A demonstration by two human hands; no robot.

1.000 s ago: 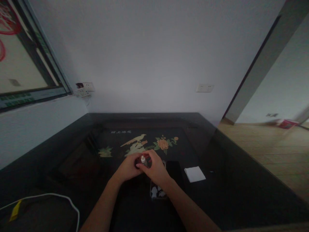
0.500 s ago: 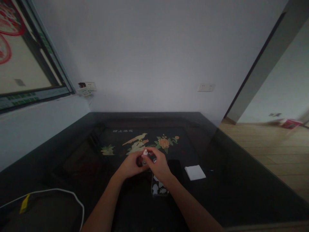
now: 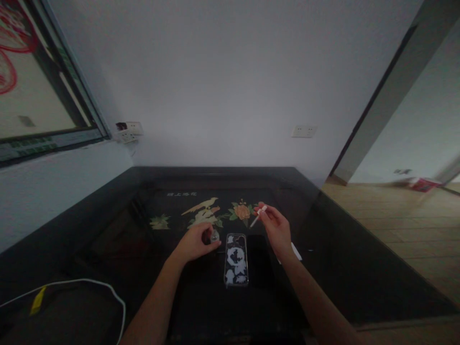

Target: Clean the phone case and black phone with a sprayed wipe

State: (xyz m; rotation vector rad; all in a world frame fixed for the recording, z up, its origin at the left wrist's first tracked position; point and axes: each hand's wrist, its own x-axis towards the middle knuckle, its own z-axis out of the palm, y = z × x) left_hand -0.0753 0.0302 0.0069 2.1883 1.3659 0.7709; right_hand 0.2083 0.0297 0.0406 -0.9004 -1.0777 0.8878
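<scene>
My left hand [image 3: 197,242] is closed around a small clear glass bottle [image 3: 214,235] standing over the table. Up and to the right, my right hand [image 3: 276,227] pinches a dropper [image 3: 258,215] by its white top, the thin stem pointing down and left. Between the two hands lies a clear phone case [image 3: 236,261] with several white cut-out shapes on it. Just right of the case rests a dark flat rectangle, perhaps a phone [image 3: 259,254]. Under my right wrist, white paper [image 3: 295,251] is partly hidden.
The glossy black table [image 3: 316,287] has a bird and flower picture on its top. A white cable [image 3: 86,281] with a yellow tag [image 3: 38,301] curves at the lower left. Behind stands a wall with a socket [image 3: 304,131]; a window is at the left.
The white top came off the bottle with its stem, and my right hand carried it to the right. My left hand stayed with the bottle. The phone case is now uncovered.
</scene>
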